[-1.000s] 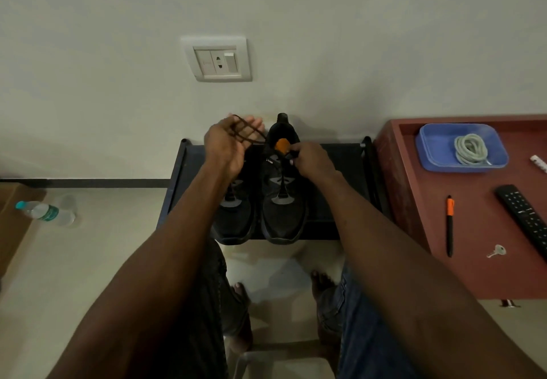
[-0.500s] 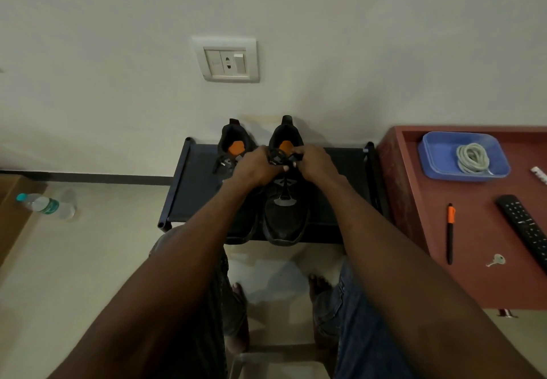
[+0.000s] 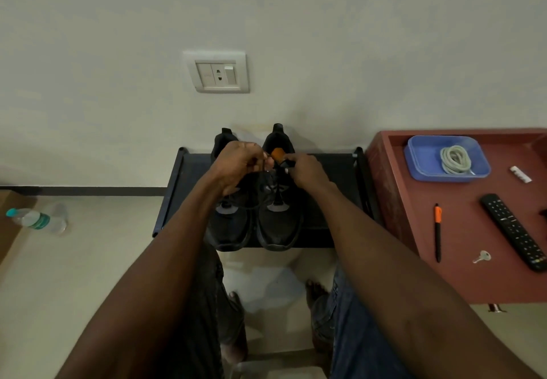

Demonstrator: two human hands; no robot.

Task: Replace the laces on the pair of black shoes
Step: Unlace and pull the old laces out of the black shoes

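Observation:
Two black shoes stand side by side on a low black rack (image 3: pixel 331 171) against the wall. The right shoe (image 3: pixel 279 224) has an orange tab at its tongue. The left shoe (image 3: pixel 231 227) is partly hidden by my left forearm. My left hand (image 3: pixel 239 165) is curled over the top of the shoes and pinches a black lace (image 3: pixel 276 193). My right hand (image 3: pixel 306 171) pinches the lace at the right shoe's top eyelets, just beside the orange tab. A coil of pale new laces (image 3: pixel 455 159) lies in a blue tray (image 3: pixel 420 156).
A red-brown table (image 3: pixel 467 278) stands to the right with the tray, an orange-and-black pen (image 3: pixel 437 230), a remote (image 3: pixel 513 230), a key (image 3: pixel 482 257) and a small white object (image 3: pixel 521 174). A water bottle (image 3: pixel 35 220) lies on the floor at left. A wall socket (image 3: pixel 218 72) sits above.
My left hand came down from holding lace loops above the left shoe and now meets my right hand at the right shoe's top. The right hand has stayed at the eyelets.

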